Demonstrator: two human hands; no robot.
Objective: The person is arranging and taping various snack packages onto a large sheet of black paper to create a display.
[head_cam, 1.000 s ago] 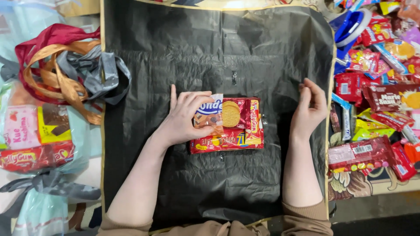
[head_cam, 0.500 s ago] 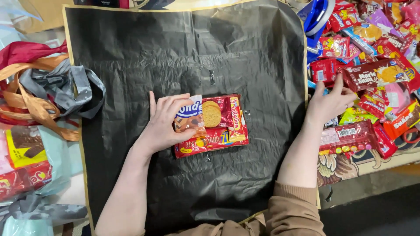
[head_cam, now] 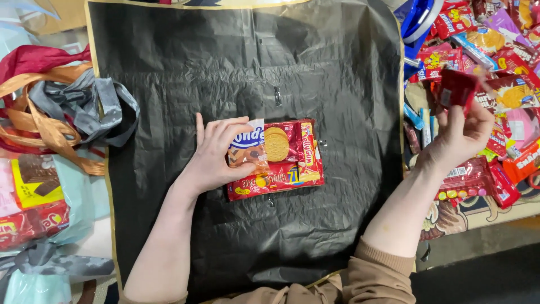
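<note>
- A black sheet (head_cam: pixel 242 67) is spread flat, covering the middle of the tabletop.
- Biscuit packets (head_cam: pixel 281 155) lie at the sheet's centre; the left hand (head_cam: pixel 211 155) rests on them, fingers released, pinning them.
- The right hand (head_cam: pixel 461 135), fingers grasping a small red packet (head_cam: pixel 457 90), holds it above the snack pile (head_cam: pixel 495 67) at the right edge.

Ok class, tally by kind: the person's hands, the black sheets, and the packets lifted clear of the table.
Hands: 2, left hand and right hand
Black crinkled plastic sheet: 1
Small red plastic packet, lifted in the right hand's fingers: 1
Total: 4
</note>
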